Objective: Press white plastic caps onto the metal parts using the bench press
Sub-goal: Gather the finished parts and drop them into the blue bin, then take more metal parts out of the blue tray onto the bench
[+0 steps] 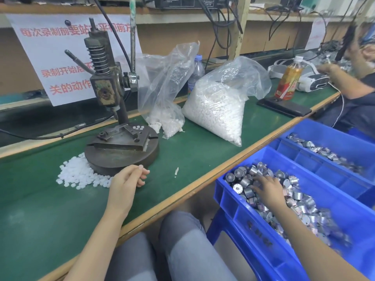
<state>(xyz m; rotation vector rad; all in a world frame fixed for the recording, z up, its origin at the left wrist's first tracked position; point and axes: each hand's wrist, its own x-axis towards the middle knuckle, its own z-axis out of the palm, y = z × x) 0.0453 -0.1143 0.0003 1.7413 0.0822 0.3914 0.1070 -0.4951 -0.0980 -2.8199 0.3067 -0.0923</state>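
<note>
Looking nearest first, what is the right hand point(267, 189) doing?
— It is down in the near blue bin point(229, 205), palm down on the heap of metal parts point(241, 183). Its fingers are buried and blurred, so I cannot tell whether they have closed on one.
— And the left hand point(127, 179)?
— Resting on the green table point(192, 155), fingers loosely curled, thumb near the fingertips. A cap may be pinched there, but it is too small to say.
— Where are the caps?
— A loose pile of white caps point(79, 175) lies just left of that hand, against the round base of the bench press point(113, 110). A few more sit on its fixture plate point(121, 144).
— So which way must a part go?
— Left and away. The bin stands off the table's right edge and the press is beyond the left hand. The right hand is nearer the parts, the left nearer caps and press. The parts are short drums lying every way, so I judge one needs turning before seating.
— Farther back?
— A full bag point(219, 110) of caps, a slacker bag point(162, 94), a second blue bin point(324, 126), then a bottle point(288, 82)
</note>
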